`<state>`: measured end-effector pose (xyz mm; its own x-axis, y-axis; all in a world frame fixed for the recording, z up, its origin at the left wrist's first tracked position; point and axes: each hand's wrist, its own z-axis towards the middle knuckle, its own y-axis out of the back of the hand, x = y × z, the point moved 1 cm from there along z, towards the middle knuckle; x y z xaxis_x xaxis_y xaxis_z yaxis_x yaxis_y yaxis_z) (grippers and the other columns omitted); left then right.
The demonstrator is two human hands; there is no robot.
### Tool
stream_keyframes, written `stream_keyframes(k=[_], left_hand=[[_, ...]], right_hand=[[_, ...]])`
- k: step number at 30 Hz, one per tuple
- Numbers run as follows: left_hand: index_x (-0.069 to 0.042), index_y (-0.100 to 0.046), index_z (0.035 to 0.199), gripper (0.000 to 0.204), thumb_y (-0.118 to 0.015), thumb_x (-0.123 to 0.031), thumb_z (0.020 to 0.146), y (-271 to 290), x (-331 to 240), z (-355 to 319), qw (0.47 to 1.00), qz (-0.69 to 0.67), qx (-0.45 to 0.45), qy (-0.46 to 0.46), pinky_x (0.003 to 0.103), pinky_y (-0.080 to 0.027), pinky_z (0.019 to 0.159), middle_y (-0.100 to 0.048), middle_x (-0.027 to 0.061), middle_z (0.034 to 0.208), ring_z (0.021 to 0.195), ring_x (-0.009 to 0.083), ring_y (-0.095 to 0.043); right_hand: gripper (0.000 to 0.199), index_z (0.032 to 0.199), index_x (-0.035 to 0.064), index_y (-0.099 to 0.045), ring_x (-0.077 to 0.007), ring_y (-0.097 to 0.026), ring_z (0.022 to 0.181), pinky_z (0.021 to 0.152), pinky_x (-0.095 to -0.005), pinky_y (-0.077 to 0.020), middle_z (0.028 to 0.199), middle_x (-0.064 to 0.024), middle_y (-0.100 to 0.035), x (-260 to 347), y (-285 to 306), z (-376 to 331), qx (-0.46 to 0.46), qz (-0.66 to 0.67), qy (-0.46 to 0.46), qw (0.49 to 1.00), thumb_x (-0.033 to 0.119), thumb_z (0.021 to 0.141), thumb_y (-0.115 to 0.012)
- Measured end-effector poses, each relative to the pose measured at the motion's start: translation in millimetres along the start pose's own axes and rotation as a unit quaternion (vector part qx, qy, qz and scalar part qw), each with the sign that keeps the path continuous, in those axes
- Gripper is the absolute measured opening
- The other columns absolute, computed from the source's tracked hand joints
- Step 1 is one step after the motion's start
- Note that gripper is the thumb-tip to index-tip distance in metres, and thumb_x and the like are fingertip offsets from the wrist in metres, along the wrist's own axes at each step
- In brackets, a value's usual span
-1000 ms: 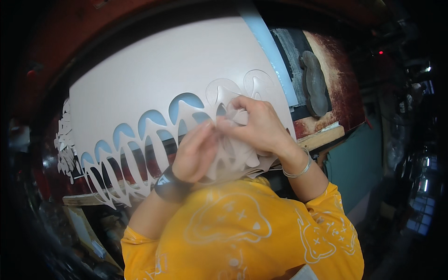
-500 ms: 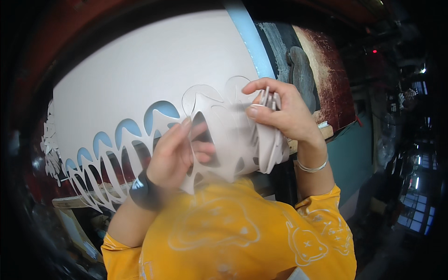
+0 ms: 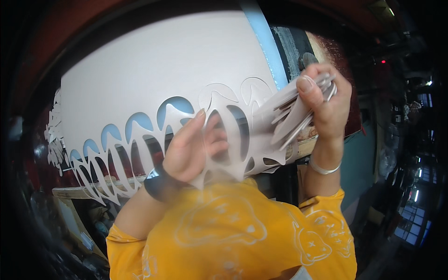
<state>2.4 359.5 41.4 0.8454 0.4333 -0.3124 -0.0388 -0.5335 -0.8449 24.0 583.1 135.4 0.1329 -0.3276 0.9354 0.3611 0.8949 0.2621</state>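
Pieces (image 3: 293, 125) clasped in the right hand (image 3: 330, 105) need firm bunching; the left hand (image 3: 188, 151) curls at the cut sheet (image 3: 163, 60), grip unclear.

Pretty gloomy room on my feed tbh. Over on the right I've got a gridded window (image 3: 410, 223) glowing bluish, a small white light (image 3: 414, 193) near it and a red one higher up. Closer in: worn dark-red table (image 3: 337, 50), grey-green panel (image 3: 358, 161) beside it.
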Motion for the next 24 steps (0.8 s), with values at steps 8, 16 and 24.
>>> stream_keyframes(k=[8, 16, 24], left_hand=[[-0.009, -0.038, 0.132, 0.042, -0.036, -0.035, 0.099, 16, 4, 3, 0.994, -0.032, 0.078, -0.075, 0.039, -0.037, 0.1, -0.048, 0.0094, 0.129, 0.115, 0.0206, -0.047], [0.008, -0.015, 0.142, 0.071, -0.052, -0.025, 0.091, -27, -3, -59, 0.955, 0.281, -0.056, -0.076, 0.038, -0.015, 0.114, -0.018, 0.023, 0.149, 0.139, 0.0289, -0.021], [0.004, -0.036, 0.134, 0.049, -0.046, -0.025, 0.096, -33, 30, -6, 0.973, 0.229, -0.017, 0.015, 0.035, -0.034, 0.106, -0.044, 0.0161, 0.135, 0.125, 0.0241, -0.043]], right_hand=[[0.029, 0.081, 0.003, -0.066, -0.0328, -0.063, 0.071, 0.07, -0.0378, -0.0515, 0.075, -0.0121, -0.066, -26, -86, 29, 0.239, -0.276, 0.236, 0.901, 0.028, 0.069, -0.074], [0.018, 0.082, 0.0077, -0.057, -0.0102, -0.06, 0.066, 0.06, -0.0226, -0.0495, 0.077, -0.0047, -0.062, -39, 4, 55, -0.056, 0.118, -0.046, 0.99, 0.025, 0.087, -0.06], [0.028, 0.096, 0.0071, -0.058, -0.0085, -0.057, 0.072, 0.063, -0.0217, -0.0458, 0.079, -0.0013, -0.059, -25, 49, -7, 0.174, -0.013, -0.123, 0.977, 0.021, 0.076, -0.072]])
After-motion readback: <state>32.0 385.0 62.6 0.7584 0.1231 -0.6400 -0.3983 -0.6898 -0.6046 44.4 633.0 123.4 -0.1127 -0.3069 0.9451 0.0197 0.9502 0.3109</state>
